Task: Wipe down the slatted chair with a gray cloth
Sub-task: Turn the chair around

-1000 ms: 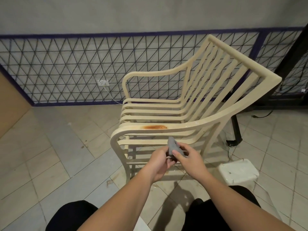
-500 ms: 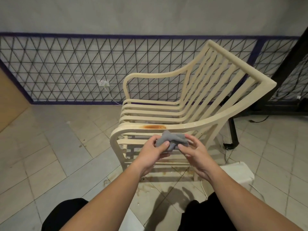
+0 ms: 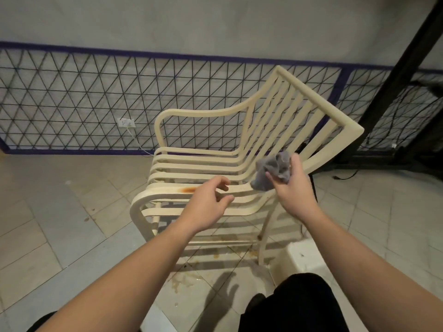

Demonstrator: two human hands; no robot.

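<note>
The left hand (image 3: 208,204) has let go, fingers loosely curled and empty over the near armrest, so the cloth (image 3: 273,170) now sits bunched in the right hand (image 3: 293,188) beside the chair (image 3: 239,164), ready for wiping.

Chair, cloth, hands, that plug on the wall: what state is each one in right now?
Slatted chair: upright, rust-orange stain on the near armrest.
Gray cloth: bunched in the right hand.
Right hand: shut on the cloth.
Left hand: empty, fingers loosely curled.
Wall outlet: white cord plugged in.
</note>
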